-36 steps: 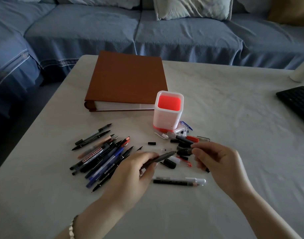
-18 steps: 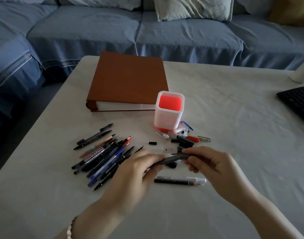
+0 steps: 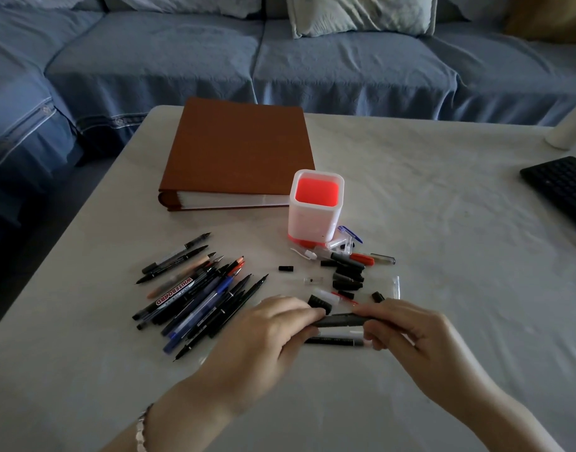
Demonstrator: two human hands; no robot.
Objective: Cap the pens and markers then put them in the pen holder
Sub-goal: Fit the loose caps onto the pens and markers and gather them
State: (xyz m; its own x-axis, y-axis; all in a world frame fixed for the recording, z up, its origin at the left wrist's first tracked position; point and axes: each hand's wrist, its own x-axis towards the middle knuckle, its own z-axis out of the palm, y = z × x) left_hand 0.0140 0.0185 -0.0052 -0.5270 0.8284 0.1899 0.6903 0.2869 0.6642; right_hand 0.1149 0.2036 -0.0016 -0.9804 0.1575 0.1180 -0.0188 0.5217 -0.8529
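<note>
Progress: early. Pen holder (image 3: pixel 315 220) stood upright mid-table, just in front of the brown binder (image 3: pixel 241 151). Its red inside showed and I saw no pen in it.

Pile of pens and markers (image 3: pixel 198 288) lay fanned on the table (image 3: pixel 443 256), left of the holder. Most tips looked bare. Loose caps (image 3: pixel 347 272) sat scattered in front of the holder, apart from the pile. So nearly all the capping and all the loading was left.

One black-and-white pen (image 3: pixel 337 340) lay flat just below the hands, its right end behind the fingers. Couldn't tell if it was capped.

In hand: one dark pen (image 3: pixel 340 319), held level just above the table, between the pile and the caps.

- Left hand (image 3: pixel 267 334): fingers curled round the pen's left end, thumb under, wrist low, knuckles up.
- Right hand (image 3: pixel 410 337): fingers and thumb pinched on the right end, palm down.

Both hands were clamped on the same pen, facing each other along its axis. My read: pressing a cap home. The joint sat under the fingers, so I couldn't tell if it was seated.
</note>
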